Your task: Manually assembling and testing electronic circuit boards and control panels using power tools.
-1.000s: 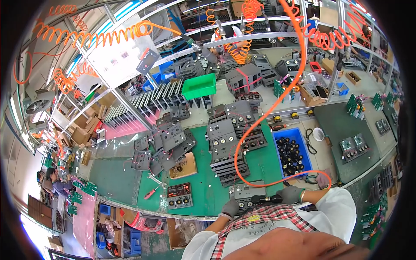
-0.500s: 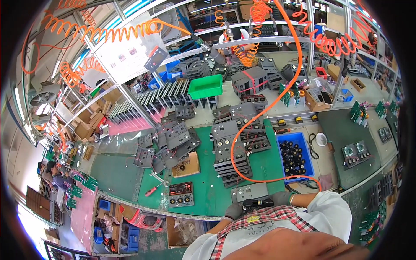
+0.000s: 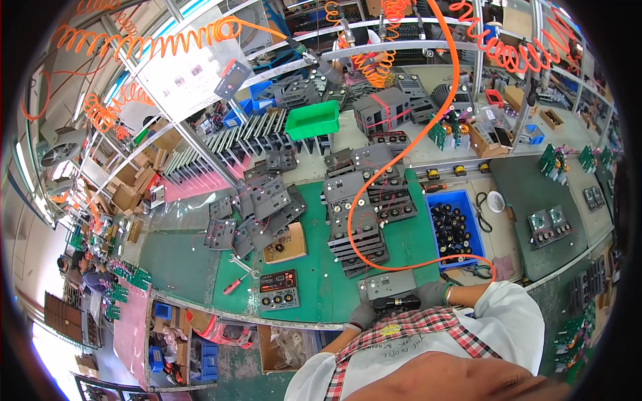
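Note:
My right hand (image 3: 433,295), in a grey glove, is closed around the right end of a black air screwdriver (image 3: 397,304) lying sideways close to my apron. The gloved left hand (image 3: 363,315) is by the tool's other end, at the lower left corner of a grey panel (image 3: 386,285) with holes; its fingers are mostly hidden. That panel lies flat at the front of the green mat, just beyond the tool. To the left rests a black and grey faceplate (image 3: 279,290) with a row of knobs. An orange air hose (image 3: 352,230) loops over the mat toward my right forearm.
Stacked grey housings (image 3: 354,244) stand beyond my hands, with a loose pile (image 3: 264,200) to their left. A blue bin (image 3: 457,227) of black round parts is at right. A screwdriver (image 3: 233,286) and a cardboard piece (image 3: 285,246) lie left. Coiled hoses hang overhead.
The whole view has shifted slightly, so the bench appears higher in the picture. Both hands, the air screwdriver and the panel keep nearly the same places relative to each other.

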